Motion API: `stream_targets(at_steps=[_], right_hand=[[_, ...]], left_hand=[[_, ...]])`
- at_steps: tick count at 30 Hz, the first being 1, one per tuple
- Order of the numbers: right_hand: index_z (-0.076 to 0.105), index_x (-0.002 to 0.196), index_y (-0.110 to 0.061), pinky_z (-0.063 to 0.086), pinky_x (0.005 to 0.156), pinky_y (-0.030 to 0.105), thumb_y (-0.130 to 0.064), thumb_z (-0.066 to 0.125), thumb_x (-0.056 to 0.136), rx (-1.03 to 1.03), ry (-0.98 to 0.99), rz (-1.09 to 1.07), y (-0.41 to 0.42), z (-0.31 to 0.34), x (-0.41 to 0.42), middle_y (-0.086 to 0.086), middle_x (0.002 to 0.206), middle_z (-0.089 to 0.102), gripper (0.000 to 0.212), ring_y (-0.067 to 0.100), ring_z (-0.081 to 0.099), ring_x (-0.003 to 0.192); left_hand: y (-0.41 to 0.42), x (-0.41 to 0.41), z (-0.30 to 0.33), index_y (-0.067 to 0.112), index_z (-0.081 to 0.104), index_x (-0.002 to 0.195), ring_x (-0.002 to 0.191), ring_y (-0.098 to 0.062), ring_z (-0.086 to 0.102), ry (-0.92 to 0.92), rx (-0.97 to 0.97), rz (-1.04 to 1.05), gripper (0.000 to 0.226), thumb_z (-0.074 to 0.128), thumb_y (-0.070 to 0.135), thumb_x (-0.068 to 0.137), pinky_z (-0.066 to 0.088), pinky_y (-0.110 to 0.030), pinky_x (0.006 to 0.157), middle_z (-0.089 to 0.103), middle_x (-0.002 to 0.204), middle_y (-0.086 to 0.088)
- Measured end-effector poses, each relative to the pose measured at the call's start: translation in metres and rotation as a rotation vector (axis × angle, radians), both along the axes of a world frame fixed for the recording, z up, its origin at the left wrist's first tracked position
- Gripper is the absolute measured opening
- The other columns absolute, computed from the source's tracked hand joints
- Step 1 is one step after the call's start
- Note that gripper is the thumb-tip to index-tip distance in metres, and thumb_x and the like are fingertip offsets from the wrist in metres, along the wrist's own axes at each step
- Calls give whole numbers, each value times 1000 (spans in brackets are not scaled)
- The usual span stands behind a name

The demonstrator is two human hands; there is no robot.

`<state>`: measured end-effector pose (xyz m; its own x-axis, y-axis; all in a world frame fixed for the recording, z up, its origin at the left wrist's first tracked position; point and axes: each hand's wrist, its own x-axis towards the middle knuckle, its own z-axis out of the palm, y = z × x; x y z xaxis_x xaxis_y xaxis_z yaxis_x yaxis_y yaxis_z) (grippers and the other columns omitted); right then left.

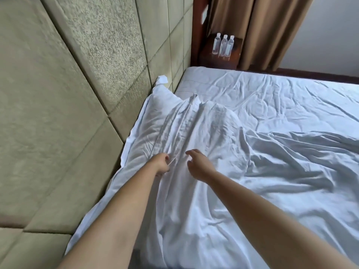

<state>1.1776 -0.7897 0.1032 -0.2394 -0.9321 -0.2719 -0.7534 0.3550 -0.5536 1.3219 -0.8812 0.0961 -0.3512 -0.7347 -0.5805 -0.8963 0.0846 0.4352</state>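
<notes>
Forearms (116,210) out, left hand (161,164) pinches sheet (194,220) fold near headboard (58,113), right hand (198,166) fingers spread

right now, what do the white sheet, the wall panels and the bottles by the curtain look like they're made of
The white sheet: thin woven cloth, likely cotton, matte; it creases finely and bunches where the left hand pinches a fold.
The wall panels: padded, suede-like fabric by the look; mottled nap, sunken seams.
The bottles: probably clear plastic, glossy; see-through with white caps.
</notes>
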Motion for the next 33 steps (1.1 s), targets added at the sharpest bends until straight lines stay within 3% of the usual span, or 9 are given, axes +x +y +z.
stream_targets(at_steps=[5, 10, 13, 19, 22, 24, 27, 30, 33], right_hand=[[40, 142, -21, 38, 104, 33, -9, 34, 93, 30, 28, -4, -43, -2, -12, -9, 153, 30, 51, 21, 42, 132], [30, 148, -22, 39, 99, 34, -12, 31, 96, 62, 32, -107, -82, -5, -36, -8, 156, 22, 53, 25, 43, 132], [25, 148, -18, 41, 95, 37, -11, 32, 95, 48, 69, -130, -106, -7, -48, -5, 156, 20, 54, 30, 47, 125], [46, 131, -10, 41, 95, 37, -17, 33, 97, 93, -24, -237, -160, -18, -72, 14, 135, 50, 37, 33, 49, 122], [57, 110, -6, 44, 86, 34, -23, 34, 99, 67, -142, -335, -190, -26, -82, 19, 115, 61, 31, 35, 57, 110], [61, 105, -3, 42, 79, 32, -27, 36, 100, 71, -220, -382, -209, -29, -87, 22, 110, 64, 35, 35, 58, 106], [60, 98, -5, 40, 71, 29, -38, 42, 97, 56, -357, -498, -232, -34, -93, 19, 102, 66, 38, 33, 61, 100], [58, 103, -10, 44, 77, 31, -61, 45, 86, 42, -443, -587, -249, -41, -97, 12, 98, 66, 55, 28, 62, 96], [61, 109, -13, 45, 78, 27, -55, 55, 80, 35, -460, -599, -259, -41, -101, 10, 101, 68, 51, 28, 65, 100]], left_hand=[[-42, -35, -12, 14, 60, 100, 98, -28, 61, 6, -172, -78, 16, 51, 20, 89, 49, -31, 78, 64, 110, -10], [-91, -70, -13, 16, 55, 123, 115, -29, 57, 72, -292, -20, 34, 47, 14, 91, 46, -32, 90, 59, 127, -11], [-123, -89, -15, 14, 57, 123, 113, -31, 57, 136, -270, 14, 34, 47, 12, 91, 48, -32, 91, 60, 125, -13], [-174, -121, -24, 12, 63, 106, 109, -28, 58, 144, -201, 6, 20, 58, 20, 88, 46, -30, 90, 64, 117, -11], [-189, -133, -27, 13, 65, 91, 85, -23, 60, 209, -41, 34, 9, 60, 15, 84, 45, -27, 71, 64, 89, -6], [-199, -137, -20, 14, 58, 68, 56, -19, 46, 346, 237, 221, 15, 55, 7, 81, 35, -23, 52, 50, 65, -5], [-215, -133, -15, 12, 54, 64, 48, -17, 42, 473, 496, 445, 24, 39, 8, 82, 38, -20, 47, 47, 56, -3], [-227, -135, -22, 8, 62, 69, 57, -28, 59, 488, 161, 494, 26, 40, 10, 83, 50, -30, 57, 62, 55, -3], [-239, -141, -32, 10, 69, 92, 97, -30, 62, 268, -389, 258, 22, 48, 11, 87, 50, -34, 85, 70, 98, -8]])
